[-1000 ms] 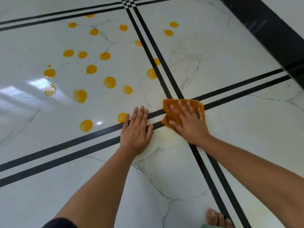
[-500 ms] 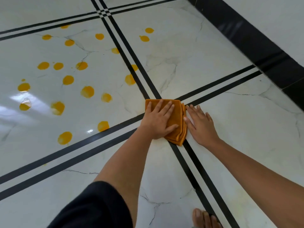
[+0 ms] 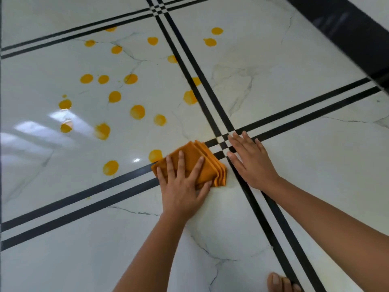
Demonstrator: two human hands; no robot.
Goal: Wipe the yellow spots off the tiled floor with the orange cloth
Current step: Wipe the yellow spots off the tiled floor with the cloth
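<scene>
White marble-look tiled floor [image 3: 294,175] with black double stripes [image 3: 84,199] carries many yellow spots [image 3: 137,112] on the far-left tile. The left hand [image 3: 183,186] presses flat, fingers spread, on the folded orange cloth [image 3: 202,163] beside the stripe crossing, its edge touching one spot. The right hand [image 3: 252,163] rests open on bare tile, holding nothing.

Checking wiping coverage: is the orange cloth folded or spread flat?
Folded: the orange cloth shows several stacked layer edges along its right side, beneath the left hand.

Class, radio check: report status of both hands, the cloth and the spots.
Left hand flat on folded orange cloth, pressing. Right hand bare, flat on tiled floor. Nearest yellow spot touches cloth edge. Nothing in the way.
</scene>
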